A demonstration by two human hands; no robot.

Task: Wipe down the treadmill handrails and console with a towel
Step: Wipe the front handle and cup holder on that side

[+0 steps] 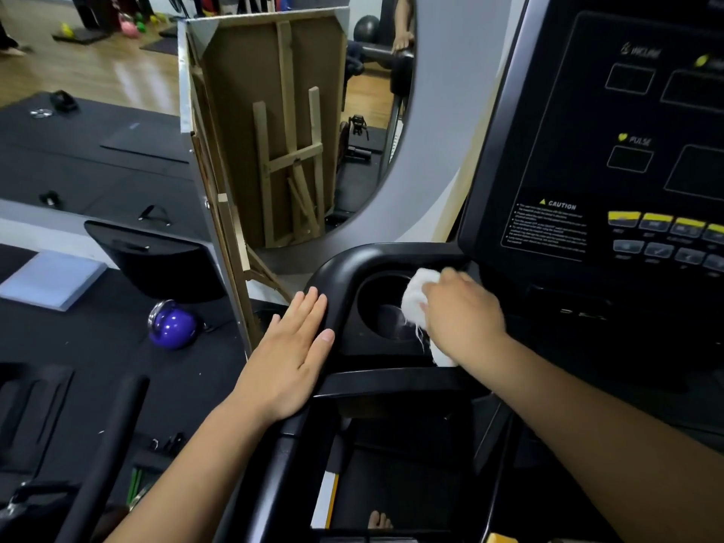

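**Towel in the cup holder, left palm on the rail**

A gym floor of black mats (pixel 117 158) spreads out beyond the left hand, a purple ball (pixel 172 325) lying on it, wood flooring farther back. The treadmill console (pixel 611 150) rises above and to the right of the gripping hand. The white towel (pixel 417 303), bunched, runs roughly down toward the person, at the round cup holder (pixel 382 307). The right hand (pixel 464 311) grips it, fingers curled round it. The left hand (pixel 292 354) lies flat, fingers straight, on the black handrail (pixel 341 284).
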